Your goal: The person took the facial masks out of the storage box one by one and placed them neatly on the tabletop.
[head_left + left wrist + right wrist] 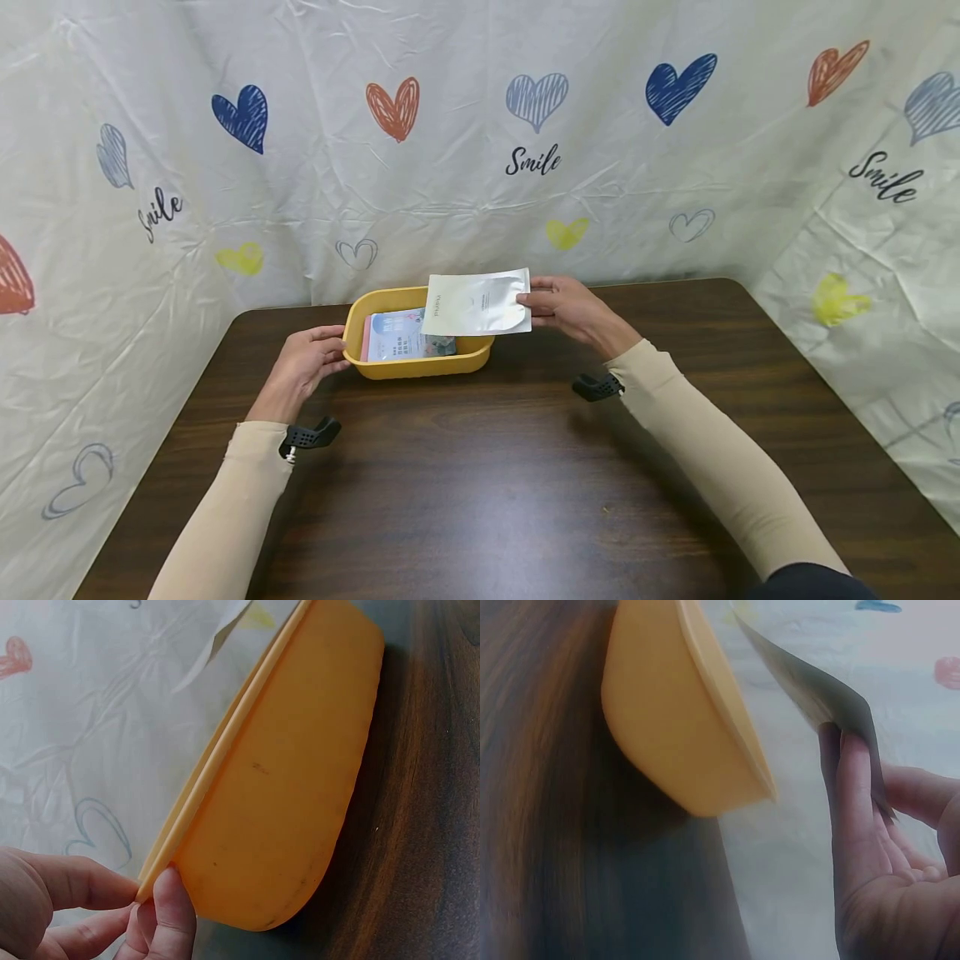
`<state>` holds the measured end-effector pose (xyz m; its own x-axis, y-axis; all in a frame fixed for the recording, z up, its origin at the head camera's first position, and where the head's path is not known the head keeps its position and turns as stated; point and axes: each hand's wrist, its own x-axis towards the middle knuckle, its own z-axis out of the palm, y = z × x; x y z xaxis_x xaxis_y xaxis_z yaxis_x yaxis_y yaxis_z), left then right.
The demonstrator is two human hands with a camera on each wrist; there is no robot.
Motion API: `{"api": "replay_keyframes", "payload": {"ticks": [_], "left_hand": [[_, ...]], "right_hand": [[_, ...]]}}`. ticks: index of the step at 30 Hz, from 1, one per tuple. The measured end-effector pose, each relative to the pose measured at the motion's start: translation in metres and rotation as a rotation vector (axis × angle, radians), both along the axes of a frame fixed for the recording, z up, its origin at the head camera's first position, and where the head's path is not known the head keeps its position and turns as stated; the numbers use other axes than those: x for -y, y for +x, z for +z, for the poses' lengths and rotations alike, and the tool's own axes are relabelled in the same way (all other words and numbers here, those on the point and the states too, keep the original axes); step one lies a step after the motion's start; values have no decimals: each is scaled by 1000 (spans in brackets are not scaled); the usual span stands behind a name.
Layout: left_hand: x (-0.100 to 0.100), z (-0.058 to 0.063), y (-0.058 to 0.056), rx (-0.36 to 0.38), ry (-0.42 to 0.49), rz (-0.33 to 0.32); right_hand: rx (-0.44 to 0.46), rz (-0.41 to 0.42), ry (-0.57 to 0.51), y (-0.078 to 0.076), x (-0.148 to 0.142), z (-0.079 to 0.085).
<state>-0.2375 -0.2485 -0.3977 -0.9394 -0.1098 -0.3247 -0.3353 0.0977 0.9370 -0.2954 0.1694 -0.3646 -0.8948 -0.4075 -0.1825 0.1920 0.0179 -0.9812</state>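
A yellow plastic basket [416, 368] stands on the table near its back edge. My left hand [306, 362] pinches the basket's left end at the rim; in the left wrist view the fingertips [174, 900] lie on the rim and outer wall. Above the basket's right part, my right hand [570, 310] holds a white flat sachet [476, 304] by its right edge, between thumb and fingers. Seen from the right wrist, the sachet [821, 690] is edge-on and apart from the basket wall [667, 712]. Inside the basket lies a pale blue printed packet [393, 337], partly covered by the sachet.
Beneath the blue packet a pink edge [366, 337] shows. The dark wooden table [465, 483] extends toward me. A white cloth [450, 192] with printed hearts hangs behind and at both sides. Black wrist cameras [597, 387] sit on both sleeves.
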Motion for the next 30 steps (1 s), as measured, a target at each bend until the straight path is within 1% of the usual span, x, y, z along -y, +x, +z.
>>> {"api": "replay_keyframes", "payload": {"ticks": [6, 14, 25, 30], "left_hand": [[0, 0, 1, 3, -5, -4], [0, -1, 0, -2, 4, 3], [0, 3, 0, 1, 4, 7], [0, 2, -1, 0, 11, 9]], "right_hand": [[0, -12, -1, 0, -12, 0], [18, -32, -24, -4, -30, -7], [57, -71, -57, -7, -49, -8], [60, -83, -62, -8, -57, -8]]}}
